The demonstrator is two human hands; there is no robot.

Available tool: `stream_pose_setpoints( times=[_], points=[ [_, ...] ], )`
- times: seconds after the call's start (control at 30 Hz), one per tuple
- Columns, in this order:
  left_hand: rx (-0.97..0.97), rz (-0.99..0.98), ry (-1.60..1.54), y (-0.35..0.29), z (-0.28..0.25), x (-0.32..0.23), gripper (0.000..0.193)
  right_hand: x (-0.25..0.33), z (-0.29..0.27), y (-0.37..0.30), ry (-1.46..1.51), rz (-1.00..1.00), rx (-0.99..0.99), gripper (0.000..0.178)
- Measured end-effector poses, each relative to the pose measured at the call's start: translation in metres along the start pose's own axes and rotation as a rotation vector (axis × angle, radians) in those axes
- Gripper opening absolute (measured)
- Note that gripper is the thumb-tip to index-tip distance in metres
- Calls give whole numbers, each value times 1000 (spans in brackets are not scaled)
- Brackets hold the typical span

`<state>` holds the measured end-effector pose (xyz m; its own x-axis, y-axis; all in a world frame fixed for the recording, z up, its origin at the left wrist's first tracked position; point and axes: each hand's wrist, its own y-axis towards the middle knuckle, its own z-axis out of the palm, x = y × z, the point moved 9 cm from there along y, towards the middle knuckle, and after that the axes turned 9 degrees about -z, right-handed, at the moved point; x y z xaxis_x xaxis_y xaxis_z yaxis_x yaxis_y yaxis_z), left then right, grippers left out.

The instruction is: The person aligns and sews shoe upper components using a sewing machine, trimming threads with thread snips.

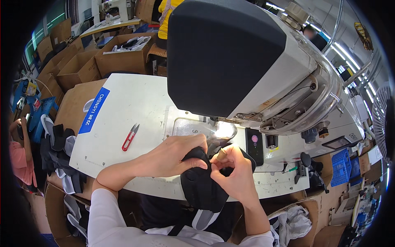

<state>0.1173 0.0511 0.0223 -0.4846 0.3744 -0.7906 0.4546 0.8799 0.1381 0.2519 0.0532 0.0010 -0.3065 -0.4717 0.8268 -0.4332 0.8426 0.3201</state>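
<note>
A black fabric piece [201, 187], perhaps a shoe upper, hangs over the front edge of the white sewing table [119, 96]. A grey, white-rimmed tongue-shaped part [204, 219] shows below it. My left hand [175, 154] grips the piece's upper left edge, thumb on top and fingers curled behind. With thumb and fingers pinched together, my right hand [236, 173] holds its upper right side; a tan wrap [221, 155] covers one finger. Both hands are just in front of the lit needle area of the sewing machine [224, 57]. Whatever lies between the right fingertips is hidden.
Red-handled thread snips [131, 138] lie left of my hands. A black phone [254, 147] lies beside the machine base. Cardboard boxes [121, 57] stand behind the table, and black and grey pieces [61, 140] are heaped at left. A box of white material [294, 224] stands at lower right.
</note>
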Motion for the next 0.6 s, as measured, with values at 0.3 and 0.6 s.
stream_pose_setpoints(
  times=[0.3,0.6],
  points=[
    [-50,0,-159,3,-14,6,34,-1,2,-1,299,35,52,26],
    [113,-4,-484,16,-6,20,28,-30,3,-14,798,81,-101,21]
  ],
)
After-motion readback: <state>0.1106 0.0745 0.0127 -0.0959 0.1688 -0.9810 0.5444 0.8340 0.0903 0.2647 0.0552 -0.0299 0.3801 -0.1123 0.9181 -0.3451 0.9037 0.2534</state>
